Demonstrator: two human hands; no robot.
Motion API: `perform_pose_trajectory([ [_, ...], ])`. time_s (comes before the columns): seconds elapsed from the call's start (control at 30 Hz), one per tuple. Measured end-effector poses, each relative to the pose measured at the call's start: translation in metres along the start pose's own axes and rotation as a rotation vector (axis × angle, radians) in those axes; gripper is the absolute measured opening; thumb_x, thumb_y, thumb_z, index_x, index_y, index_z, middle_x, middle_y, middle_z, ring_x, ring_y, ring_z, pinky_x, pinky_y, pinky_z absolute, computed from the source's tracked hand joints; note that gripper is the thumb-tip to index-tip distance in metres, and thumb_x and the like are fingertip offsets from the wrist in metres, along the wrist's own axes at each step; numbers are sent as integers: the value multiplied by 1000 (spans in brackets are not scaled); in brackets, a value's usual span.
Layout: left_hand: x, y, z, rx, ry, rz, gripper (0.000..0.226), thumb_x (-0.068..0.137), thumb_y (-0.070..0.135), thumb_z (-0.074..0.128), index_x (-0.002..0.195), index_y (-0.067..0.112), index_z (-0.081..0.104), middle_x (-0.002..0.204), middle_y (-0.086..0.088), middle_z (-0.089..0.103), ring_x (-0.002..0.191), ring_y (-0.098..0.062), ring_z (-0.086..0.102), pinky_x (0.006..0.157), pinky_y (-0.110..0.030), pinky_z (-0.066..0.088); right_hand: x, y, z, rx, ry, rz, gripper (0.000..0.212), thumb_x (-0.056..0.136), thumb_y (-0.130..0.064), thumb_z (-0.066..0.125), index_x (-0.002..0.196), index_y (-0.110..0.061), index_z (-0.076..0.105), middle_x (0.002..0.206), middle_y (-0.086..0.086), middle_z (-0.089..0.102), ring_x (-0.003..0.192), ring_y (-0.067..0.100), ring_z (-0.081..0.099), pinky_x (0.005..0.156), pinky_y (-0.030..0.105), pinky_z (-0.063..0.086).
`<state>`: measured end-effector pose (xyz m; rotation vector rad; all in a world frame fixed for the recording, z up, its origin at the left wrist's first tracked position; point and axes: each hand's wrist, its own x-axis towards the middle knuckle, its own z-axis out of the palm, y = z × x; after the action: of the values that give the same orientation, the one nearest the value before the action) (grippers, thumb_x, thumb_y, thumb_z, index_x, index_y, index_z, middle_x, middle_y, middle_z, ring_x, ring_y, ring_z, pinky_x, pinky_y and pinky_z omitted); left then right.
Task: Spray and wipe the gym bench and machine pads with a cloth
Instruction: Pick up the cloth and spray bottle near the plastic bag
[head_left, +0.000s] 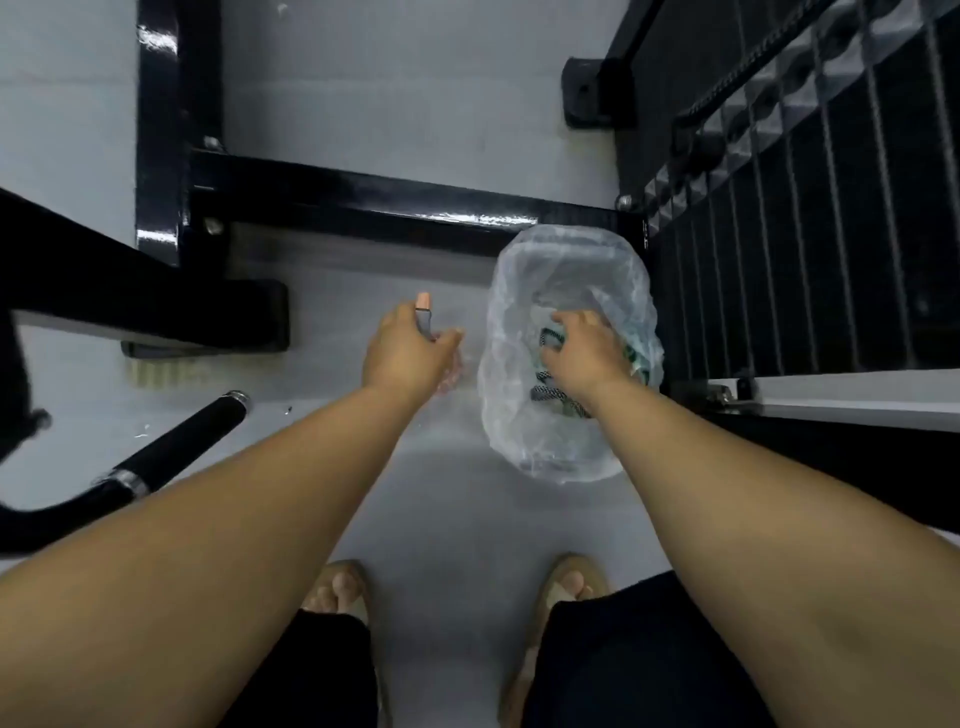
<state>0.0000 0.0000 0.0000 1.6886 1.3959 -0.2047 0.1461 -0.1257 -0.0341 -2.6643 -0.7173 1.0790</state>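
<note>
Where the pale grey floor (441, 514) runs between pieces of gym equipment, a person stands looking straight down, both bare arms reaching forward and low. The floor is smooth and matt, with a few small white flecks on it at the left. A glossy black machine frame (363, 200) crosses it from left to right, bolted at its corners to an upright post, and a black foot plate (249, 312) sits flat on the floor below it. On the right rises a black metal grille (805, 234) of thin vertical bars, with a white ledge (857, 395) at its base. At the lower left a black padded bar (182, 441) with chrome collars lies slantwise.

The left hand (402, 345) grips a spray bottle (425, 314), fingers curled round its neck; the pinkish nozzle sticks out above the knuckles and the clear body shows blurred beneath the palm. Just to its right, touching the frame's lower edge, stands a small bin lined with a clear plastic bag (545, 260). The right hand (582, 348) is down inside it, fingers bent onto a dark checkered and green cloth (545, 395) that lies bunched in the bag. Two sandalled feet (337, 587) show at the bottom, dark trouser legs over them
</note>
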Motion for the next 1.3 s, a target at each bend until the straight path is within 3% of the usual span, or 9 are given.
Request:
perform_pose_trajectory([
  [0.23, 1, -12, 9, -36, 50, 86, 44, 97, 30, 46, 140, 22, 39, 126, -3, 57, 107, -23, 57, 86, -32, 46, 24, 13, 18, -396, -214, -161, 68, 89, -27, 59, 147, -28, 24, 155, 5, 16, 138, 31, 20, 112, 44, 25],
  [0.37, 3, -7, 8, 10, 51, 76, 39, 99, 32, 41, 135, 17, 44, 120, -6, 61, 104, -25, 58, 83, -32, 44, 31, 18, 18, -476, -240, -178, 47, 88, -11, 59, 133, -23, 50, 140, 10, 40, 122, 33, 43, 100, 35, 39],
  [0.53, -2, -5, 2, -52, 67, 37, 32, 100, 27, 41, 128, 18, 50, 106, -3, 62, 83, -19, 56, 71, -31, 45, 29, 15, -2, -132, 11, -80, 25, 89, -3, 51, 105, -12, 68, 111, 11, 64, 101, 28, 58, 76, 25, 40],
  [0.73, -43, 11, -22, -211, 125, -14, 31, 99, 26, 41, 127, 16, 48, 111, -4, 63, 95, -23, 61, 76, -32, 48, -31, -21, -54, 348, 263, -53, 19, 92, -6, 51, 104, -15, 61, 89, -1, 56, 70, 15, 51, 58, 24, 41],
  [0.83, -88, 20, -47, -270, 121, 6, 34, 99, 30, 42, 129, 17, 47, 122, 4, 60, 105, -19, 58, 83, -30, 46, -84, -45, -72, 553, 218, -41, 20, 92, -5, 49, 104, -20, 56, 87, -10, 55, 68, 10, 52, 59, 26, 44],
  [1.0, -174, 49, -104, -350, 79, 25, 31, 98, 27, 46, 129, 23, 49, 122, 9, 61, 106, -14, 59, 79, -21, 41, -169, -94, -111, 717, 205, -30, 27, 86, -4, 53, 101, -26, 56, 95, -15, 58, 81, 4, 57, 83, 37, 52],
  [1.13, -251, 72, -163, -319, 84, -23, 35, 97, 27, 47, 132, 22, 48, 94, -13, 65, 75, -15, 56, 55, -11, 36, -241, -145, -155, 780, 113, -59, 30, 87, -1, 52, 100, -28, 58, 105, -3, 63, 85, 17, 64, 81, 43, 54],
  [1.2, -285, 78, -195, -315, 79, -41, 37, 98, 28, 46, 134, 24, 46, 76, -8, 57, 61, -7, 47, 53, -12, 37, -273, -173, -175, 811, 53, -77, 31, 88, -1, 52, 99, -29, 59, 105, 1, 64, 84, 21, 65, 77, 39, 55],
  [1.3, -328, 82, -240, -337, 109, -80, 36, 98, 30, 45, 133, 23, 46, 86, 0, 63, 72, -14, 55, 62, -26, 44, -313, -218, -199, 765, -9, -157, 29, 89, -2, 52, 100, -27, 60, 104, -3, 64, 80, 10, 61, 71, 24, 52],
])
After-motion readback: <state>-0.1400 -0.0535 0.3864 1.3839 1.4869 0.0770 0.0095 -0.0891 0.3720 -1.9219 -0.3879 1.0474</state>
